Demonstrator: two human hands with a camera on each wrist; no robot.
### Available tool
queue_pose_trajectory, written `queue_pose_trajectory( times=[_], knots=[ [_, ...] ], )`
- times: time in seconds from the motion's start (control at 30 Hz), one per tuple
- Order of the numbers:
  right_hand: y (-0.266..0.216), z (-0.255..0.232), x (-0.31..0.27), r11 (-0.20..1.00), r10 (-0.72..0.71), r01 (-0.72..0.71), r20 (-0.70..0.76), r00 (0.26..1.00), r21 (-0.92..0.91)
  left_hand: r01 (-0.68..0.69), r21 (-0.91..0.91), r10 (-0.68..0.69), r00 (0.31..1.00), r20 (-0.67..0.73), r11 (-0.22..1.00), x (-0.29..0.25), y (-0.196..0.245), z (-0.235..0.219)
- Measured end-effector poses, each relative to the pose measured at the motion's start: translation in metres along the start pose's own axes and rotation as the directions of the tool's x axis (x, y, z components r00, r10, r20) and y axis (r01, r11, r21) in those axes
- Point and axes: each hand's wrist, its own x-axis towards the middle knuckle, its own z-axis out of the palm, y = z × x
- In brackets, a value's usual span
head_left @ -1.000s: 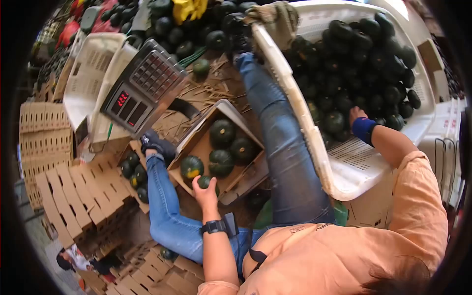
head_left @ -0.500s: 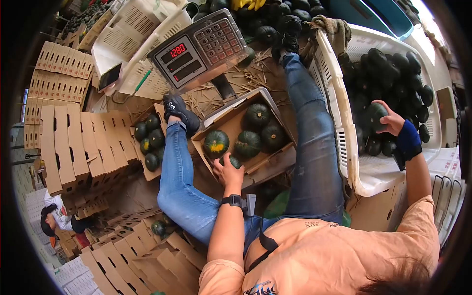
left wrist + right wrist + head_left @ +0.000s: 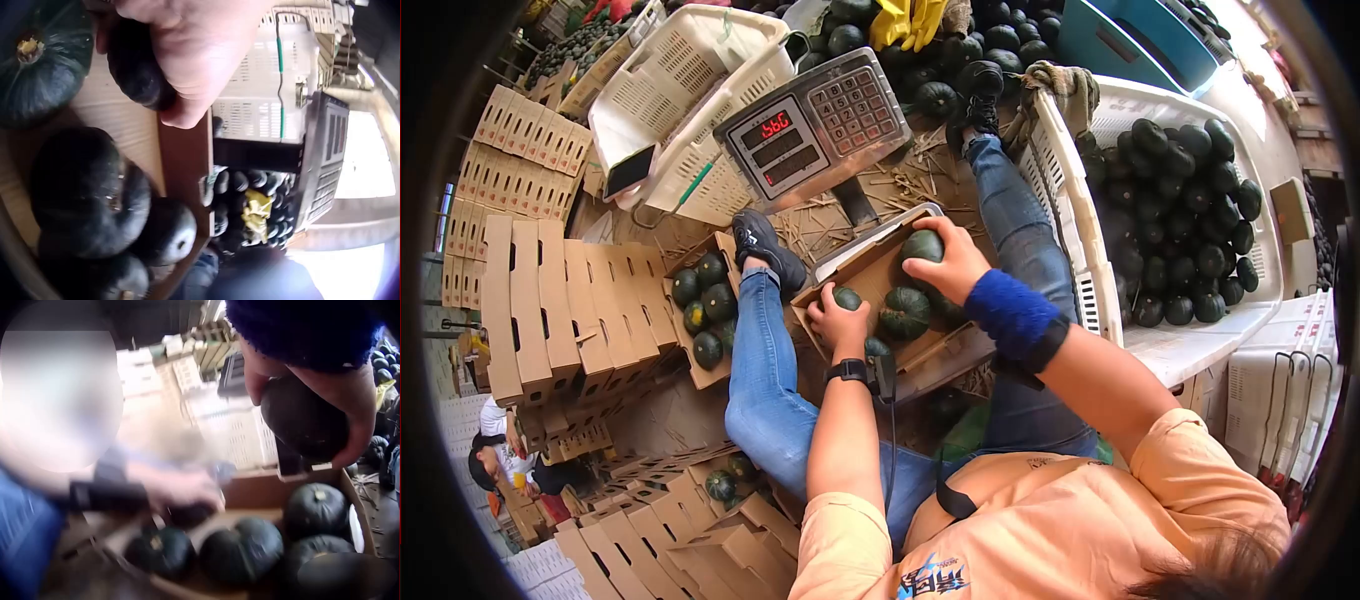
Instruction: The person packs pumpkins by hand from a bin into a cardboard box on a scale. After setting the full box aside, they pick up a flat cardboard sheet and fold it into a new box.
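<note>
My left hand (image 3: 840,325) grips a small dark green kabocha squash (image 3: 139,65), close by the inner wall of a cardboard box (image 3: 855,272). Between the thumb and fingers of my right hand (image 3: 958,262) is a larger kabocha squash (image 3: 305,419), held above the box's far side. Several more squashes sit in the box, among them a ribbed one (image 3: 905,312) and one with a pale stem (image 3: 317,509). Another squash (image 3: 877,347) shows beside my left wrist. In the head view, my right hand and its squash partly cover the box's far right corner.
A scale display (image 3: 810,125) with red digits stands beyond the box. To the right is a white crate (image 3: 1100,300) heaped with squashes (image 3: 1175,190). Flat cardboard boxes (image 3: 550,300) are stacked at left, near a smaller box of squashes (image 3: 710,300). Another person (image 3: 505,460) is at lower left.
My right hand has picked a squash from the white crate and brought it left over the box. The left hand has shifted slightly up and left with its squash. The scale's digits have changed.
</note>
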Motion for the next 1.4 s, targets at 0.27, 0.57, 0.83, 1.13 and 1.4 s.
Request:
queue_pose_trajectory(
  times=[0.27, 0.57, 0.83, 1.13, 1.4],
  knots=[
    [0.022, 0.028, -0.029, 0.996, -0.081, 0.073, -0.158, 0.984, -0.053, 0.277, -0.953, 0.118, 0.949, 0.291, 0.127, -0.061, 0.04, -0.119],
    [-0.031, -0.161, -0.167, 0.68, -0.095, 0.216, -0.207, 0.974, 0.701, 0.374, -0.907, 0.586, 0.697, 0.413, 0.194, -0.129, 0.042, -0.177],
    [0.074, -0.27, -0.171, 0.976, -0.036, -0.063, -0.444, 0.895, -0.207, -0.42, -0.213, 0.45, 0.885, 0.122, 0.882, -0.082, 0.117, -0.011],
    [-0.056, -0.115, -0.156, 0.93, -0.313, 0.316, -0.042, 0.949, 0.191, -0.204, -0.357, 0.087, 0.944, -0.318, 0.911, -0.046, 0.067, -0.01],
    [0.073, 0.025, -0.011, 0.997, -0.076, 0.073, -0.309, 0.948, -0.023, -0.118, -0.094, 0.097, 0.976, -0.197, 0.989, -0.029, -0.011, 0.005]
  ],
)
